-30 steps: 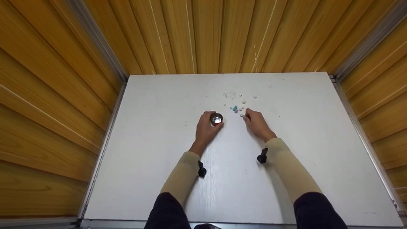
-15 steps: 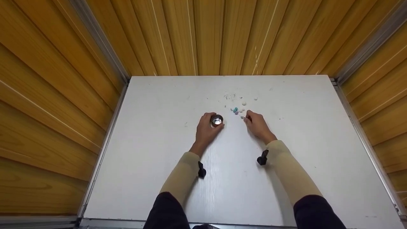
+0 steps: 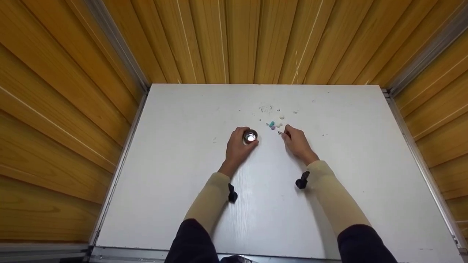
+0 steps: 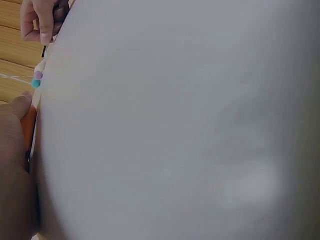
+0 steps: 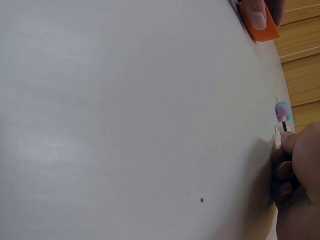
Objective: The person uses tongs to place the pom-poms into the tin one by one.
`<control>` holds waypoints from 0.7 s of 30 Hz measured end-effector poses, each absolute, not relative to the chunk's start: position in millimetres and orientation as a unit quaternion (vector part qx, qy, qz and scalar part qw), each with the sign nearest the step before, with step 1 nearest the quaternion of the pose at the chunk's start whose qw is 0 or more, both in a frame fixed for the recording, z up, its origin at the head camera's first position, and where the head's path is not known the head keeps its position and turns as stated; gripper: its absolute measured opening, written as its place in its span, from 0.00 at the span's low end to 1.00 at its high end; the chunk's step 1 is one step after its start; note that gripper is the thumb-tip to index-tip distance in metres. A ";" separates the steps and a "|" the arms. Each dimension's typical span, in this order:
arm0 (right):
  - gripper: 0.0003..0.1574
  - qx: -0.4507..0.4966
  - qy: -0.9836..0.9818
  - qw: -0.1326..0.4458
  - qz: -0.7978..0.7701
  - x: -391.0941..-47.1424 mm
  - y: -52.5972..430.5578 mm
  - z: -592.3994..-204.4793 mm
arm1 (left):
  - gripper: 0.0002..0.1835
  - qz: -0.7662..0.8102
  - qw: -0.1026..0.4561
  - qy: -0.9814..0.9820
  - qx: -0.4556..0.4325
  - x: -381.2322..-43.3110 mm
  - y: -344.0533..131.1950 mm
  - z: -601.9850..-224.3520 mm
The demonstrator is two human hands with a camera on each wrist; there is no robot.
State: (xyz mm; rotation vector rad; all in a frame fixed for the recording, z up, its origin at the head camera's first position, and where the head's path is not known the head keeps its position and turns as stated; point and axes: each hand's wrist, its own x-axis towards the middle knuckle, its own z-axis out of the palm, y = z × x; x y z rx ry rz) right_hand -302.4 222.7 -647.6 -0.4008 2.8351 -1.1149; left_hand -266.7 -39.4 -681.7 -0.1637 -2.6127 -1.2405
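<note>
My left hand (image 3: 237, 148) curls its fingers and thumb around a small round cup (image 3: 250, 136) with a shiny inside. Its outer wall shows orange in the right wrist view, where the cup (image 5: 262, 31) stands on the white table. To the right, my right hand (image 3: 297, 144) pinches a short thin dark stick (image 5: 284, 126) between thumb and forefinger, and its other fingers are curled in. The stick's far end points at a little cluster of balls: teal ones (image 3: 271, 124), a purple one (image 3: 272, 128) and white ones (image 3: 278, 125).
Behind the cluster a larger white ball (image 3: 282, 117) and dark specks or scratches (image 3: 266, 109) mark the white tabletop (image 3: 182, 164). Wood-patterned panels (image 3: 237, 40) enclose the table at the back and both sides. A small black camera sits on each wrist.
</note>
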 end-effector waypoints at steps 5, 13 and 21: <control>0.05 -0.135 0.921 0.028 -0.363 -302.7 224.8 -649.6 | 0.34 -0.424 0.117 -0.897 -0.053 -267.5 -36.9 -682.2; 0.05 -0.138 0.924 0.027 -0.355 -302.7 224.2 -650.5 | 0.33 -0.430 0.120 -0.894 -0.049 -263.9 -35.3 -681.9; 0.05 -0.151 0.922 0.046 -0.352 -304.5 225.8 -643.4 | 0.33 -0.423 0.127 -0.895 -0.058 -266.6 -38.6 -680.3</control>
